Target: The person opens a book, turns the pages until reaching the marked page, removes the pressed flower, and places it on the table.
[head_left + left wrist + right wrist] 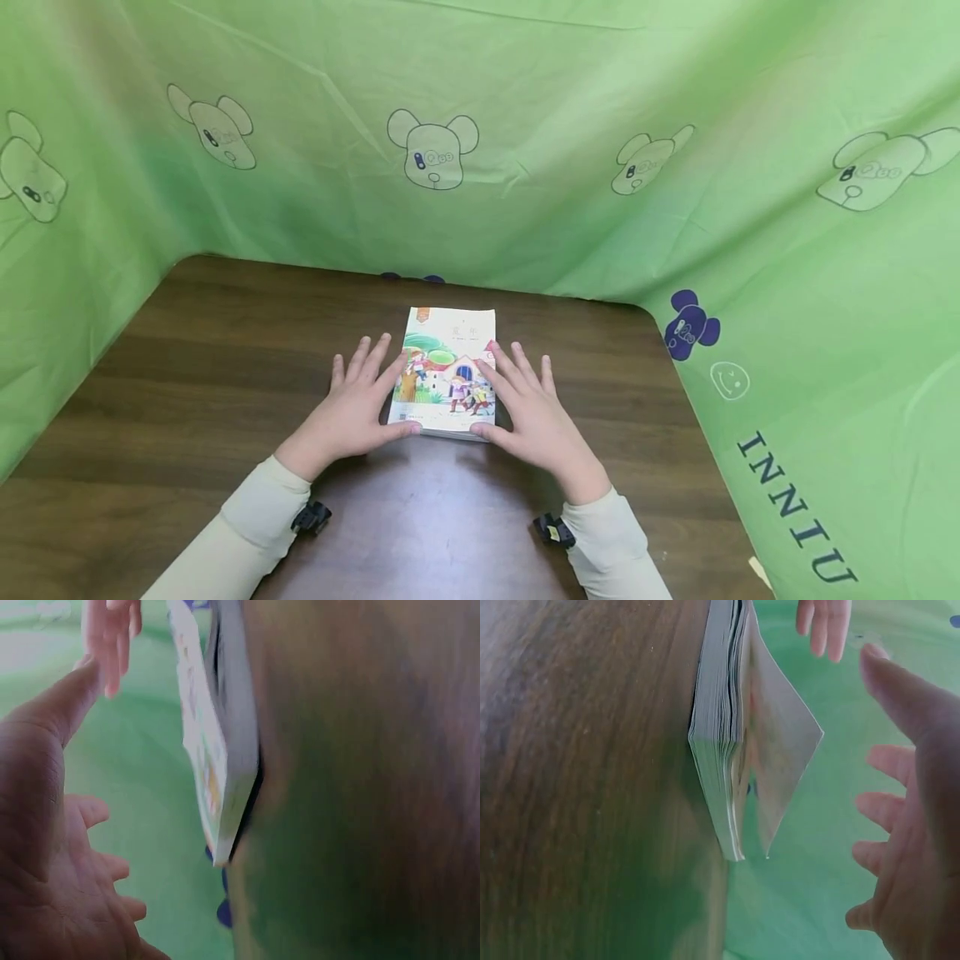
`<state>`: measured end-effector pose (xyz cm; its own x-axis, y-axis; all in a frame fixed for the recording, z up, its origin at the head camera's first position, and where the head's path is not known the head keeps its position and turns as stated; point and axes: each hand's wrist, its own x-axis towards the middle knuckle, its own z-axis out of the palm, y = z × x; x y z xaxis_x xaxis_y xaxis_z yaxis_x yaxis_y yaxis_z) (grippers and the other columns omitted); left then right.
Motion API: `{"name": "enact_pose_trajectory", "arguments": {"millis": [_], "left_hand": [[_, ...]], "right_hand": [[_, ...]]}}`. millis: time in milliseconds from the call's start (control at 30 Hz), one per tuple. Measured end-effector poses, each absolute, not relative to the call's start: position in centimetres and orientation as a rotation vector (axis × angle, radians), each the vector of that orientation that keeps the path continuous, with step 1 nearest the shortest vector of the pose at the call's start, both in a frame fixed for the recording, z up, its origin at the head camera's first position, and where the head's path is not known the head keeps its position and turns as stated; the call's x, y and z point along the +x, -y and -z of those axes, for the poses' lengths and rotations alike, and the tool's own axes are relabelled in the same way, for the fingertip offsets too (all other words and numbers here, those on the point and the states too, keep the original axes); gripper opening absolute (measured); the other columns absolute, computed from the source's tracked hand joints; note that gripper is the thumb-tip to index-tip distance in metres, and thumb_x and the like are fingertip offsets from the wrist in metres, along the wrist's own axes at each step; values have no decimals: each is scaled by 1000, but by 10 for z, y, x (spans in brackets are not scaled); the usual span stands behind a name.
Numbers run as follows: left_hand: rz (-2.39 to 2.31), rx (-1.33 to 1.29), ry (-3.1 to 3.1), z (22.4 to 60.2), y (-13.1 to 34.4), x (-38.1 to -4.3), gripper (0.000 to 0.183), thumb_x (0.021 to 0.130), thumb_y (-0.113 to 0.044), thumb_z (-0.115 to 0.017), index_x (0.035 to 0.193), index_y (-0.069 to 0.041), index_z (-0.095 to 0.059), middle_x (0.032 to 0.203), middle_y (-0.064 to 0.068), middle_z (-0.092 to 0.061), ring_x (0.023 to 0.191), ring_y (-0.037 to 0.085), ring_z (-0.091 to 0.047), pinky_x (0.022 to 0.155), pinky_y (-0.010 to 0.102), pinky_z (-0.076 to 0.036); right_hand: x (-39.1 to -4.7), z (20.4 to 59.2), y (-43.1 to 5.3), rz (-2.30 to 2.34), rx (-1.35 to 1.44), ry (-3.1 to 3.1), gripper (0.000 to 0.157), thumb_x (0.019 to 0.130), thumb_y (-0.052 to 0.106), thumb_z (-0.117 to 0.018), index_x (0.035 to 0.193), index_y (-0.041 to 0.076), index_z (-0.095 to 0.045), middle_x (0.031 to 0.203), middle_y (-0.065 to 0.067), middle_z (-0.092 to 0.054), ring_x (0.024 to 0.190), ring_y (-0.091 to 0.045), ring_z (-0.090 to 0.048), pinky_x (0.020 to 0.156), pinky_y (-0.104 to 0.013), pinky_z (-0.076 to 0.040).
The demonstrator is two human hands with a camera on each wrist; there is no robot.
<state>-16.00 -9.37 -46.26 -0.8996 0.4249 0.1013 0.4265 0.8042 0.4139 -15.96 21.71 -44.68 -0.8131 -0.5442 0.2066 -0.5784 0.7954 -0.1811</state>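
Note:
A paperback book [442, 392] with a colourful illustrated cover lies face up on the wooden table, its front cover slightly lifted along the right side in the right wrist view, where the page edges [718, 697] show. At the book's left side is my left hand [358, 408], fingers spread and thumb by the lower left corner. My right hand [536, 417] mirrors it on the right, thumb near the lower right corner. Both wrist views show the hands held above the table with a gap to the book, neither gripping it.
The dark wooden table [225, 375] has rounded far corners. A green cloth [525, 100] printed with bear heads hangs along its back and both sides. A small pale object [760, 572] sits at the right edge of the table. Each wrist wears a black camera [311, 517].

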Motion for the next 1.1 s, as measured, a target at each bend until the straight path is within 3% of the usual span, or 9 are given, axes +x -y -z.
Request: {"name": "enact_pose_trajectory", "arguments": {"millis": [267, 733, 1100], "left_hand": [[695, -859, 2994, 465, 74, -156, 106, 84, -67, -72, 165, -21, -22, 172, 17, -7, 156, 48, -2, 114, 80, -7], [633, -884, 3043, 461, 60, -171, 104, 84, -73, -66, 165, -23, -23, 172, 17, -8, 157, 48, 0, 115, 79, -4], [634, -933, 3122, 464, 51, -170, 96, 87, -69, -67, 163, -23, -30, 171, 15, -17, 157, 43, -6, 118, 75, -11]], "right_hand": [[-158, 450, -210, -295, 944, 2901, 84, 91, 66, -64, 159, 24, -40, 170, -4, -26, 158, -36, -13, 121, -69, 6], [-162, 448, -204, -256, 975, 2928, 77, 92, 62, -66, 155, 23, -47, 166, -6, -35, 158, -35, -15, 122, -68, 0], [-161, 456, -203, -198, 1029, 2951, 64, 93, 52, -71, 147, 20, -58, 156, -7, -51, 149, -33, -40, 122, -68, -9]]}}
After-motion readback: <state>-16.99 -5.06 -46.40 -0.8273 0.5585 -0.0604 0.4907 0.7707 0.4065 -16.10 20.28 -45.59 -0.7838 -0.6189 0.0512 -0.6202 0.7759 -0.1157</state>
